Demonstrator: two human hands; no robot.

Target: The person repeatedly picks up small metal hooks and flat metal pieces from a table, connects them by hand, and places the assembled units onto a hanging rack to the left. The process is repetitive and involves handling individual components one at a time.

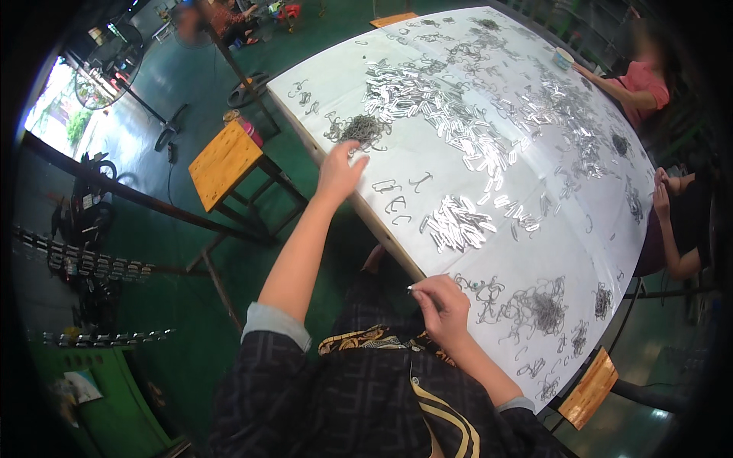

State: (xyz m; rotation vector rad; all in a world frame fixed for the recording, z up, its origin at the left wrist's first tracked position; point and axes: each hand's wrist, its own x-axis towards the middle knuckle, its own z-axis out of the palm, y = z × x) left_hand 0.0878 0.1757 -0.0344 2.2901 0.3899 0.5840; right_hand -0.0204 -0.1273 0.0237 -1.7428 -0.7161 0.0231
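My left hand reaches to the table's left edge, thumb and forefinger apart, at the near side of a tangled heap of dark, bent wire hooks. Just in front of the near table edge, my right hand pinches a small shiny metal piece; most of it is hidden by the fingers. Between the hands, a few loose wire hooks lie apart on the white tabletop. Beside them is a pile of shiny, narrow metal pieces. More wire hooks are heaped right of my right hand.
A long spread of shiny metal pieces crosses the table. Two people sit along the far right side, one in a pink top, near a small tub. A wooden stool stands left of the table; a fan is farther back.
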